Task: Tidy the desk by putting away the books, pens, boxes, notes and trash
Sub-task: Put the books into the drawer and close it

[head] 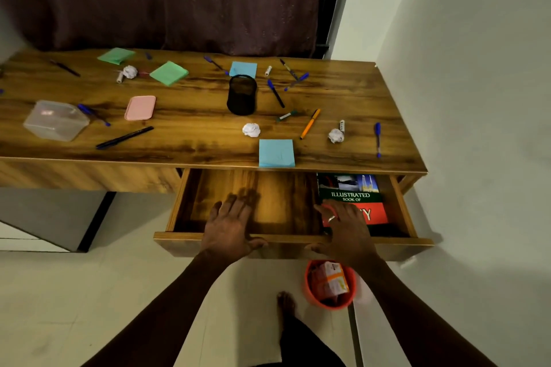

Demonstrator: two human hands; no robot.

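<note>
In the head view, the drawer [179, 236] under the front edge of the bench [193, 143] stands pulled out. The book [351, 192] lies flat at the drawer's right end. The left hand [229, 226] rests over the drawer's front rim, fingers straight and spread, gripping nothing. The right hand [346, 229] lies equally flat, its fingertips touching the book's cover.

The step looks like settling the book and then dealing with the drawer. To do it well, nudge the book square against the right wall and lift the fingers clear of the rim. Then push evenly on the front face with both palms so the drawer slides straight. The blue note pad [276, 153] sits at the bench's front edge just above the opening, so I judge it could go in first.
</note>
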